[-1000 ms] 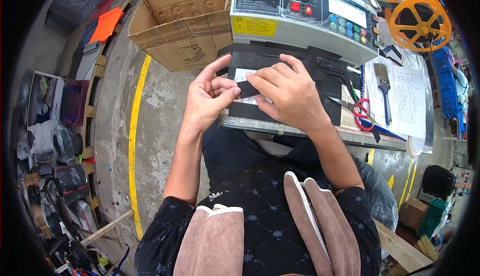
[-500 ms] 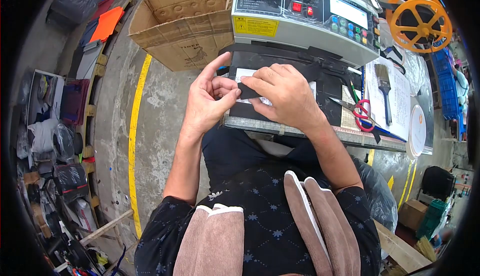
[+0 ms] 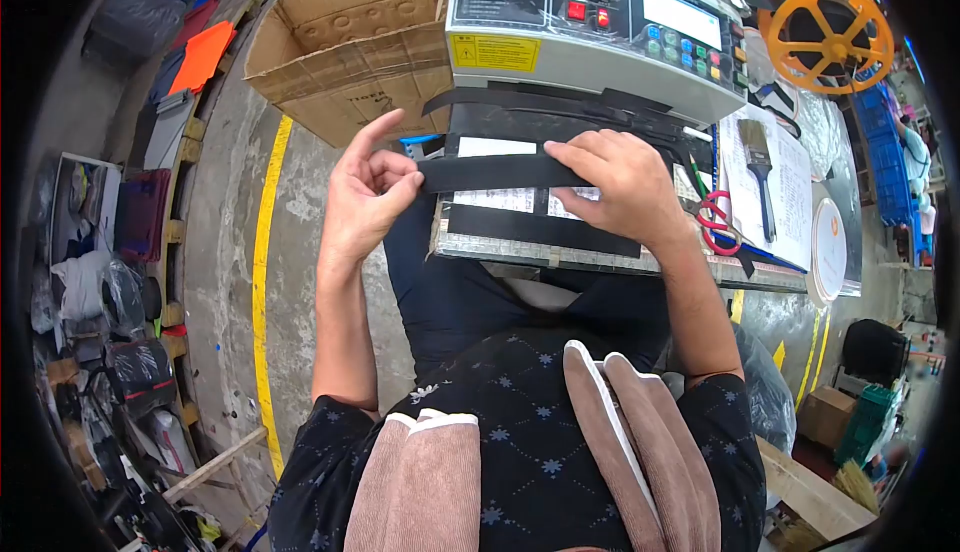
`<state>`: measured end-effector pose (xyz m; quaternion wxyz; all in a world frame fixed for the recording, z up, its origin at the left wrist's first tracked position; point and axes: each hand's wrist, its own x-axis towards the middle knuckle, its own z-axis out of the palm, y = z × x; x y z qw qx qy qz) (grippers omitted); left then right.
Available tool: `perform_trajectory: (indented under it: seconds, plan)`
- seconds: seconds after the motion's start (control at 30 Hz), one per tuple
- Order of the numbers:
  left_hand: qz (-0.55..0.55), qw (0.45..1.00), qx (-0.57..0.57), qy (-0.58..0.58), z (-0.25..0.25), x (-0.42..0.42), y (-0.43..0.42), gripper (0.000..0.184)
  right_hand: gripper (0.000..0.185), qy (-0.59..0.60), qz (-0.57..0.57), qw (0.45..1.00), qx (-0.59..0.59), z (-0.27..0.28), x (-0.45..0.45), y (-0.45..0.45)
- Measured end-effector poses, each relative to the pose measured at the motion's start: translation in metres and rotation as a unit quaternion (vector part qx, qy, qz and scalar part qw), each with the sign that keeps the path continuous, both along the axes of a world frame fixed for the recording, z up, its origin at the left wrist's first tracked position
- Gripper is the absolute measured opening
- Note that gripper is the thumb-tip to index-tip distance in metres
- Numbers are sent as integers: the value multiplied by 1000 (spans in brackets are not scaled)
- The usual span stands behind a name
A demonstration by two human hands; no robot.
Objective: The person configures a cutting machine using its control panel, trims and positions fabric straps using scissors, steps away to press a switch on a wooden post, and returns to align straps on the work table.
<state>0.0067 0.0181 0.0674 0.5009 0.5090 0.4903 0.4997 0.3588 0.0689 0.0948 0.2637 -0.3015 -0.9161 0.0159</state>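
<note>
Spanning the gap between hands: black strip (image 3: 485, 173), about level, above the worktop (image 3: 480, 245). Left hand (image 3: 365, 192) pinches one end, index finger raised. Right hand (image 3: 625, 187) holds the strip farther along, between thumb and fingers. White sheets (image 3: 497, 146) lie under the strip, between the hands. Red-handled scissors (image 3: 715, 224) just right of right hand, brush (image 3: 758, 167) farther right. Control unit (image 3: 600, 77) ahead of both hands.

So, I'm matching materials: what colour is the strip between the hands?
The strip is black, clearest in the head view.
</note>
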Motion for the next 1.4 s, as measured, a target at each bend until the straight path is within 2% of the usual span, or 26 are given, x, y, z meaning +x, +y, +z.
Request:
perform_trajectory:
  seconds: [0.17,0.37,0.43,0.47,0.57,0.7,0.87,1.07,1.4]
  plan:
    - [16,1000,4,10,-2,-5,-2,80,46,34,-19,999,-31,6,24,-1]
    - [25,999,13,34,-2,-8,-3,80,47,124,-17,975,-182,-1,42,1]
    - [28,999,14,36,-1,-9,-5,79,47,174,4,957,-233,-2,43,4]
    - [31,999,18,34,-1,-8,-6,79,45,160,-49,919,-356,4,48,-2]
    - [41,998,11,38,-1,-8,-8,79,50,227,-20,873,-432,-18,56,2]
    - [43,998,7,36,-4,-11,-10,78,61,315,9,831,-458,-36,54,2]
    - [38,999,-6,22,-13,-15,-8,79,65,253,-45,855,-450,-23,57,-4]
    - [19,999,-29,-6,-21,-20,-4,81,57,210,-69,881,-418,-20,57,-3]
    - [13,999,-44,4,-25,-25,-2,80,53,252,-53,857,-447,-22,56,-3]
